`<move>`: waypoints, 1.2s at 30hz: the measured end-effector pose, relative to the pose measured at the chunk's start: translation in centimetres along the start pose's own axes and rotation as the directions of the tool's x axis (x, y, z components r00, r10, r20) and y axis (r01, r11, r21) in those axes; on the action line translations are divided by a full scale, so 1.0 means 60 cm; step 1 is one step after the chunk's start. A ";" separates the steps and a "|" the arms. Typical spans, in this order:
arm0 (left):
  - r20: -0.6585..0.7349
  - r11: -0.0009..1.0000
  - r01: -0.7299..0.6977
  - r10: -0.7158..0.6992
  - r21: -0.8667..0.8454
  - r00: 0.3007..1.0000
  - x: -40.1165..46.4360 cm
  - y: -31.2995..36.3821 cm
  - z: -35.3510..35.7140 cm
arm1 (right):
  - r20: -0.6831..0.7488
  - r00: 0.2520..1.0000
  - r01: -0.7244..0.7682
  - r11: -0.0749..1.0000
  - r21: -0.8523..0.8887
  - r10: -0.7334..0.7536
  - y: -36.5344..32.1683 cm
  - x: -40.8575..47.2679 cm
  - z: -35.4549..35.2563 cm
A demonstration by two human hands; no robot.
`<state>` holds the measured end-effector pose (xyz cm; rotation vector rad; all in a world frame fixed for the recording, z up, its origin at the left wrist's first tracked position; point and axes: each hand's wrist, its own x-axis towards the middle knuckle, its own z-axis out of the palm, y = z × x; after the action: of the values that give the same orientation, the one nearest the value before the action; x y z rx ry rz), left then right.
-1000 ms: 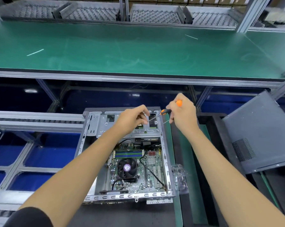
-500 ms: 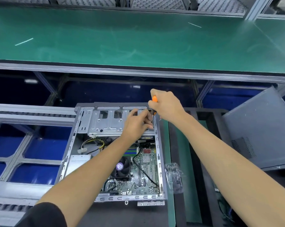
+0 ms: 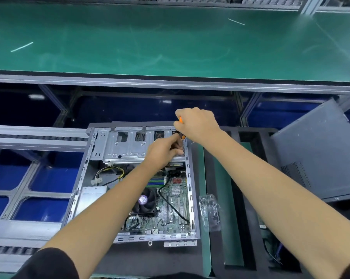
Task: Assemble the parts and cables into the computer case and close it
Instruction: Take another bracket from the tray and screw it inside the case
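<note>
Screwdriver (image 3: 181,127) work at the far right corner of the drive cage (image 3: 127,147), just above frame centre. The right hand (image 3: 198,125) is wrapped round the orange handle, while the left hand (image 3: 163,152) has its fingers (image 3: 175,138) pinched in at the tip, probably steadying a screw I can't actually see. The computer case (image 3: 187,178) lies open mid-frame; its side panel (image 3: 315,158) leans at the right edge. Next it needs straight downward pressure while turning.

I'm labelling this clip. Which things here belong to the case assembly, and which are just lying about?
In the job: computer case, screwdriver, right hand, left hand, side panel.
Lying about: clear plastic packet, green bench.
</note>
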<state>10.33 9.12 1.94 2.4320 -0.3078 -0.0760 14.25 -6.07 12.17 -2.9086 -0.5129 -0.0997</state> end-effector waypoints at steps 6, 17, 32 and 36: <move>-0.029 0.988 0.018 -0.022 -0.155 0.999 0.005 0.013 -0.009 | 0.016 0.999 0.039 0.998 -0.042 -0.038 0.002 -0.005 -0.011; 0.101 0.997 -0.017 0.025 -0.080 0.995 0.006 0.016 -0.029 | 0.186 0.930 0.359 0.891 -0.276 -0.318 0.000 0.004 -0.065; 0.082 0.937 0.052 -0.025 -0.347 0.996 0.005 0.045 -0.047 | 0.319 0.889 0.444 0.785 -0.432 -0.328 -0.016 0.009 -0.075; -0.043 0.931 0.038 -0.058 -0.364 0.997 0.008 0.050 -0.045 | 0.314 0.891 0.443 0.784 -0.436 -0.329 -0.011 0.011 -0.074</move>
<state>10.58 8.47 5.95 2.0693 -0.1902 -0.0814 14.49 -6.10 16.70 -3.2712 -1.3112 0.0501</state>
